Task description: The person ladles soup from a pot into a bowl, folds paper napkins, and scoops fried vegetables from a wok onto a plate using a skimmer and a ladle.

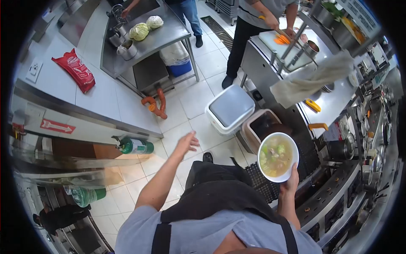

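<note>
While our right hand (289, 182) has its grip on the bowl (295, 154), our left hand (185, 144) hangs empty, grip wide | bowl: in the air near the desk (331, 111) | soup (277, 154) in, filling seemingly done | what is left, we cannot tell

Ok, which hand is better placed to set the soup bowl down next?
Probably the right hand: it holds the bowl, and the counter lies on that side. The left hand, empty, is farther.

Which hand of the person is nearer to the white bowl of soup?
Right. The right hand holds the white bowl by its side; the left hand is out to the left, open, away from it.
</note>
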`<state>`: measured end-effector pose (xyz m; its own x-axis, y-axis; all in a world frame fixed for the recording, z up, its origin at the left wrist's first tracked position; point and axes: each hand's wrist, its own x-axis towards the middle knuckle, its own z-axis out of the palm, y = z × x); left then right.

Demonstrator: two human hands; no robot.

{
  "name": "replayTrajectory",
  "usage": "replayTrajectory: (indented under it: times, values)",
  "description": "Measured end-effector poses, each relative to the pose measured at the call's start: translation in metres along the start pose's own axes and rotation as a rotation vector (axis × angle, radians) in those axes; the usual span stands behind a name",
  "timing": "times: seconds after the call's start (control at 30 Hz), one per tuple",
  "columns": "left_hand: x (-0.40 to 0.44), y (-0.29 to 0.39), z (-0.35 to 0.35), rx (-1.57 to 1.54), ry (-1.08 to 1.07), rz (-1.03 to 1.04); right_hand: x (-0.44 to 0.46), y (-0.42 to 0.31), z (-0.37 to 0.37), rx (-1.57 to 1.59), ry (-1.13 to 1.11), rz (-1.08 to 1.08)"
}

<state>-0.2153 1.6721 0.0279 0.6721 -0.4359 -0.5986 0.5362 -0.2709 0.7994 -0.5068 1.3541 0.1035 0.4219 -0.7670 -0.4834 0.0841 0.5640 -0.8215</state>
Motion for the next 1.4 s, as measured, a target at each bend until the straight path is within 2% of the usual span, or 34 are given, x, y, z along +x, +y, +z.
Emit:
replayTrajectory:
  times: [0.07, 0.17, 0.23, 0.3, 0.33, 0.37, 0.4, 0.43, 0.47, 0.5, 0.53, 0.57, 0.6, 0.63, 0.67, 0.73, 0.8, 0.87, 0.93, 1.03, 1.07, 1.1, 1.13, 1.2, 1.3, 1.33, 1.4]
  values:
    - [0.037, 0.040, -0.038, 0.028, 0.044, 0.085, 0.022, 0.012, 0.039, -0.047, -0.105, 0.050]
    - [0.093, 0.133, -0.079, 0.115, 0.103, 0.282, 0.048, 0.021, 0.121, -0.021, -0.131, 0.084]
    - [0.130, 0.181, -0.110, 0.146, 0.228, 0.394, 0.071, 0.029, 0.167, -0.066, -0.152, 0.091]
    - [0.161, 0.211, -0.158, 0.457, 0.376, 0.476, 0.098, 0.039, 0.211, -0.075, -0.159, 0.102]
    - [0.160, 0.227, -0.182, 0.766, 0.453, 0.444, 0.112, 0.044, 0.228, -0.124, -0.191, 0.107]
    - [0.157, 0.230, -0.208, 0.923, 0.487, 0.498, 0.129, 0.045, 0.247, -0.175, -0.231, 0.109]
    - [0.156, 0.223, -0.242, 0.950, 0.485, 0.329, 0.142, 0.045, 0.271, -0.166, -0.239, 0.108]
    - [0.172, 0.174, -0.316, 1.209, 0.613, 0.314, 0.166, 0.042, 0.299, -0.157, -0.258, 0.103]
    - [0.146, 0.152, -0.344, 1.081, 0.685, 0.201, 0.184, 0.044, 0.321, -0.160, -0.286, 0.093]
    - [0.117, 0.130, -0.359, 1.080, 0.718, 0.050, 0.192, 0.050, 0.334, -0.172, -0.301, 0.109]
    - [0.094, 0.072, -0.398, 1.211, 0.724, 0.006, 0.210, 0.050, 0.352, -0.175, -0.399, 0.141]
    - [0.062, 0.019, -0.415, 1.385, 0.718, -0.045, 0.225, 0.053, 0.372, -0.188, -0.397, 0.116]
    - [0.032, 0.014, -0.402, 1.408, 0.340, -0.513, 0.240, 0.057, 0.391, -0.203, -0.394, 0.084]
    - [0.003, -0.051, -0.415, 1.091, 0.336, -0.682, 0.255, 0.059, 0.410, -0.201, -0.389, 0.087]
    - [-0.025, -0.074, -0.397, 0.932, 0.256, -0.919, 0.270, 0.062, 0.430, -0.195, -0.379, 0.103]
    - [-0.044, -0.076, -0.346, 0.806, 0.162, -1.069, 0.304, 0.071, 0.463, -0.191, -0.363, 0.119]
    - [-0.035, -0.071, -0.318, 0.748, 0.116, -1.080, 0.334, 0.080, 0.493, -0.192, -0.386, 0.097]
    - [0.002, -0.048, -0.315, 0.753, 0.130, -0.992, 0.348, 0.081, 0.522, -0.194, -0.385, 0.050]
    - [0.068, 0.004, -0.327, 0.811, 0.214, -0.807, 0.373, 0.071, 0.567, -0.174, -0.309, 0.025]
    - [0.216, 0.124, -0.353, 0.948, 0.427, -0.328, 0.407, 0.066, 0.612, -0.184, -0.277, 0.045]
    - [0.270, 0.166, -0.356, 0.973, 0.487, -0.059, 0.421, 0.063, 0.626, -0.175, -0.271, 0.064]
    - [0.323, 0.222, -0.351, 0.945, 0.460, 0.041, 0.440, 0.067, 0.636, -0.187, -0.283, 0.058]
    - [0.368, 0.279, -0.336, 0.895, 0.458, 0.315, 0.453, 0.065, 0.649, -0.188, -0.269, 0.052]
    - [0.463, 0.350, -0.318, 0.901, 0.432, 0.526, 0.478, 0.059, 0.679, -0.178, -0.231, 0.026]
    - [0.577, 0.444, -0.263, 0.920, 0.285, 0.796, 0.528, 0.052, 0.717, -0.169, -0.209, -0.016]
    - [0.606, 0.462, -0.247, 0.913, 0.273, 0.802, 0.546, 0.049, 0.729, -0.189, -0.201, -0.040]
    - [0.654, 0.489, -0.219, 0.940, 0.103, 0.780, 0.569, 0.033, 0.760, -0.186, -0.195, -0.051]
